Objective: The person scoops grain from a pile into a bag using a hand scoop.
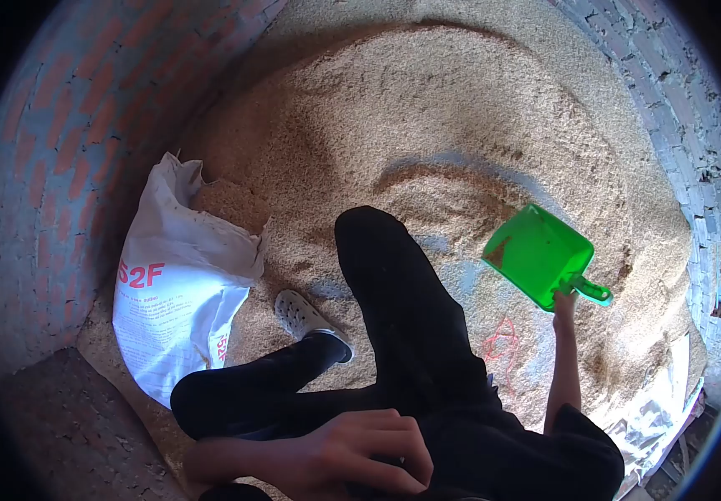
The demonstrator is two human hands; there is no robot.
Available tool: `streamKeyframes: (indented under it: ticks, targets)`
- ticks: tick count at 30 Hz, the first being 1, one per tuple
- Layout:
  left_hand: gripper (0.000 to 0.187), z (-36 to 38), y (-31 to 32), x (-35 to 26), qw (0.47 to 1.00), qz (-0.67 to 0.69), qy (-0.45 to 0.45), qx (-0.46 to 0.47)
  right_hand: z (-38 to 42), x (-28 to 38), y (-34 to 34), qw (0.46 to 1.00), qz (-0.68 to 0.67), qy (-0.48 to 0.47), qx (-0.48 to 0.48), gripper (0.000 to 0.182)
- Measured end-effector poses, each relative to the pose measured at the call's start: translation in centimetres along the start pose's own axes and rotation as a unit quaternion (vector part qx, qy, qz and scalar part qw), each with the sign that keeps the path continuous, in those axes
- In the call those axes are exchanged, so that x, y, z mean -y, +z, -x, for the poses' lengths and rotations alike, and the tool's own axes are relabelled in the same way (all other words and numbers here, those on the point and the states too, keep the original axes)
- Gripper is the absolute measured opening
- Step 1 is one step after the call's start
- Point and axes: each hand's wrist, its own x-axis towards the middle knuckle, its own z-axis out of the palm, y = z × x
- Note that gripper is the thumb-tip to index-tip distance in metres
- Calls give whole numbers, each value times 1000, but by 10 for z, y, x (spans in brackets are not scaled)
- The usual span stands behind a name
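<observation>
My right hand is wrapped round the handle of a green scoop, held over the husk-like material at the right. A small brown patch lies inside the scoop's left edge; otherwise its pan looks bare. Near the bottom edge, my left hand rests by my lap with its fingers curled; whether anything is inside them is hidden. To the left stands a white sack with red lettering, its mouth open and filled with the same loose material.
Brick walls curve round the heap on the left and right. My leg in black trousers reaches across the middle, and a pale clog stands near the sack. Crumpled plastic sheeting lies at the lower right.
</observation>
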Motion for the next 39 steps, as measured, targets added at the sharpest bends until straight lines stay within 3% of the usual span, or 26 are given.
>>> streamKeyframes:
  ticks: [4,5,7,9,13,15,18,20,23,25,27,30,33,34,37,39]
  targets:
    - [10,4,0,10,1000,-5,13,-6,5,28,-10,1000,-7,4,-21,65]
    - [10,5,-2,12,1000,-6,19,-10,5,33,-10,1000,-15,-10,17,64]
    - [21,5,-16,11,995,-37,-87,25,5,42,-2,998,-29,-30,53,62]
    - [23,-6,-25,8,967,-115,-215,-72,14,62,29,984,-110,-87,109,56]
    - [34,-39,-85,50,895,-341,-204,-201,36,111,76,963,-44,-204,170,50]
    - [45,-61,-120,81,853,-436,-134,-254,47,130,100,961,-104,-185,178,51]
    - [57,-102,-157,120,839,-447,-104,-292,61,151,124,944,-120,-237,196,49]
    - [60,-130,-175,136,878,-366,-115,-286,72,175,142,929,-135,-253,233,46]
    - [63,-159,-197,158,887,-339,-93,-299,93,203,157,924,-106,-290,226,39]
    - [59,-167,-200,146,892,-317,-90,-308,84,201,162,916,-133,-279,257,39]
    - [52,-163,-202,133,927,-198,-91,-307,85,201,167,907,-162,-260,290,38]
    - [37,-160,-207,124,935,-201,-97,-277,90,212,171,894,-181,-261,317,38]
    - [35,-158,-228,135,935,-158,-151,-278,94,213,175,892,-204,-260,308,40]
    - [35,-159,-232,135,936,-158,-153,-276,88,207,177,887,-208,-247,329,50]
    - [43,-166,-234,135,925,-189,-200,-261,88,207,187,882,-237,-251,320,51]
    - [52,-173,-234,144,920,-205,-103,-317,87,211,188,886,-258,-237,305,50]
